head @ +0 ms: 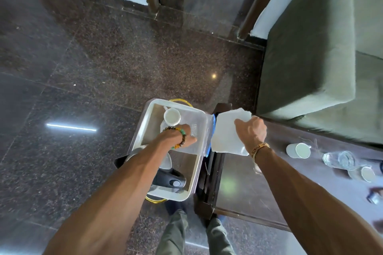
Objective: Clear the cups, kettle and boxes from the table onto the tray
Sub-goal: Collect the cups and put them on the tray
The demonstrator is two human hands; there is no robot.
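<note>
At 6 o'clock in the view, just off the 9 o'clock end of the dark surface [238, 188], sits the pale tray [170, 197]. Inside it a white cup [172, 116] stands upright at the tray's 12 o'clock end, its inside plain white. The kettle [168, 180], with its black handle, sits at the 6 o'clock end, partly hidden under the left forearm.

The left hand [179, 135], a bead bracelet at its wrist, grips a clear box [196, 130] over the tray's 3 o'clock side, fingers curled on its near edge. Whether the box holds anything cannot be told. At 3 o'clock of that box, meeting it along a blue edge, is a white lid [224, 132], gripped by the curled fingers of the right hand [251, 130].

Farther toward 3 o'clock on the surface, a tipped cup [298, 150] lies on its side. Clear glasses [339, 160] stand just beside it, and another cup [367, 174] is near them.
</note>
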